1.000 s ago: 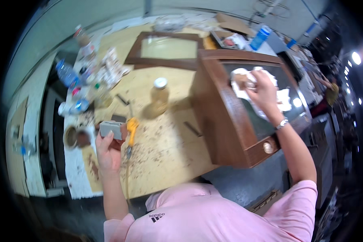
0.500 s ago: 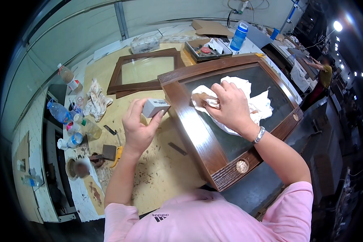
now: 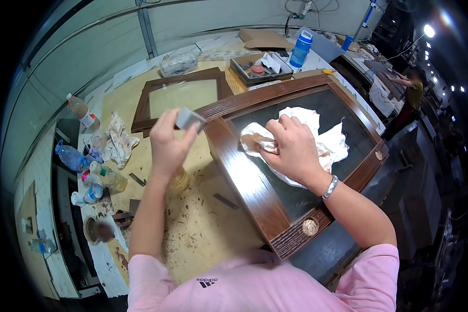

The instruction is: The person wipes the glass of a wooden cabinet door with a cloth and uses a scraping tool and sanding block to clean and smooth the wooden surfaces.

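A small grey block (image 3: 191,119), like a sanding sponge, is gripped in my left hand (image 3: 169,143), raised over the table left of the door. My right hand (image 3: 294,151) is closed on a crumpled white cloth (image 3: 334,144), which lies against the dark glass pane (image 3: 255,110) of a brown wooden door (image 3: 247,179). Round light-coloured pieces sit on its near rail, one a knob-like disc (image 3: 310,226). Behind my left wrist a yellowish round item (image 3: 180,180) is partly hidden.
A second brown frame (image 3: 140,112) with a pane lies beyond. A box of odds and ends (image 3: 242,67) and a blue bottle (image 3: 301,49) stand at the back. Several plastic bottles (image 3: 72,157) and a stained rag (image 3: 118,141) line the left edge. A co-worker (image 3: 413,96) stands far right.
My left hand has moved up and away from me with the grey block, which is now blurred. My right hand stays on the cloth at nearly the same spot. The view has shifted slightly.
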A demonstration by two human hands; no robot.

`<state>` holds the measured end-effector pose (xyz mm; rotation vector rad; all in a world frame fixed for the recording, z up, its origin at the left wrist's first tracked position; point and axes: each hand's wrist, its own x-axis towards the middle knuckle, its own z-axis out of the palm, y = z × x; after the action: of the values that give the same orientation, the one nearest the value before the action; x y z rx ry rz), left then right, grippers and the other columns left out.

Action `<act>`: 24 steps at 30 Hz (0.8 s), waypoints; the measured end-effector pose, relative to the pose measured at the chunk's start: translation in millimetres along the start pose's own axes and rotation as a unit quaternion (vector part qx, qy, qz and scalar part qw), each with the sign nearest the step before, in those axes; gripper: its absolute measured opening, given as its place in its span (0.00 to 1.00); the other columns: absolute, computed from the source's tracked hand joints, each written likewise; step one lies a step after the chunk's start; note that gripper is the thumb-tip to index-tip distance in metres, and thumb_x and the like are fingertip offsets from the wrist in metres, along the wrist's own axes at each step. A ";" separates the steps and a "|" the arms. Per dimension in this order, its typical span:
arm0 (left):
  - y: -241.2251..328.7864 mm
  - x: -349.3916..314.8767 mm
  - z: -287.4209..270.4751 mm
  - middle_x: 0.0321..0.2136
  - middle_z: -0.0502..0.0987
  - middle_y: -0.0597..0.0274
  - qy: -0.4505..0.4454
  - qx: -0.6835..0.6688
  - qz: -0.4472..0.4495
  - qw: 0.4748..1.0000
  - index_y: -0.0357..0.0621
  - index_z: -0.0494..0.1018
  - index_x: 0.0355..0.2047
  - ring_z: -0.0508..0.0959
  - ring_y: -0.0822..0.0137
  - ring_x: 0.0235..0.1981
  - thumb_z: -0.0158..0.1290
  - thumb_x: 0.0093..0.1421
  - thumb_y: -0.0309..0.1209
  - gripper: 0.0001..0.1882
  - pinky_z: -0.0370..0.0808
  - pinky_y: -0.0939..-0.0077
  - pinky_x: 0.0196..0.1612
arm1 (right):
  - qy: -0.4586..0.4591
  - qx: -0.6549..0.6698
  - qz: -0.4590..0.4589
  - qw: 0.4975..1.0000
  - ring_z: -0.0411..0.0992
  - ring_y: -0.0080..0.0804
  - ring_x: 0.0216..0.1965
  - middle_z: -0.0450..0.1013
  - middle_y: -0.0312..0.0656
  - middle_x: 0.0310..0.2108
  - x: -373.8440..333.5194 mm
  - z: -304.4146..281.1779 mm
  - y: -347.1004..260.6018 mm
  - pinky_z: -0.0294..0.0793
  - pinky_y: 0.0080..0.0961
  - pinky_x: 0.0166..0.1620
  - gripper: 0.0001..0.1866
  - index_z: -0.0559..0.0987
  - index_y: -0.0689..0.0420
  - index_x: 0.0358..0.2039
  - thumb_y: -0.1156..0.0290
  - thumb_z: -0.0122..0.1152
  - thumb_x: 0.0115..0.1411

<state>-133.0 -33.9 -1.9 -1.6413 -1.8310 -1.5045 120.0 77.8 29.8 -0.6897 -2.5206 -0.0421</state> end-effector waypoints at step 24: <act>108.8 -85.3 -36.1 0.26 0.75 0.60 -0.071 -0.127 0.065 0.987 0.40 0.76 0.35 0.76 0.67 0.27 0.66 0.47 0.25 0.14 0.72 0.74 0.30 | -0.011 -0.014 -0.002 1.000 0.70 0.42 0.38 0.69 0.43 0.31 -1.3 4.2 3.0 0.68 0.39 0.39 0.17 0.74 0.54 0.34 0.59 0.67 0.49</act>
<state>-28.2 -130.9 5.1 -1.9908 -1.6147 -1.6573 120.4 80.4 25.3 -0.6998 -2.5476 -0.0712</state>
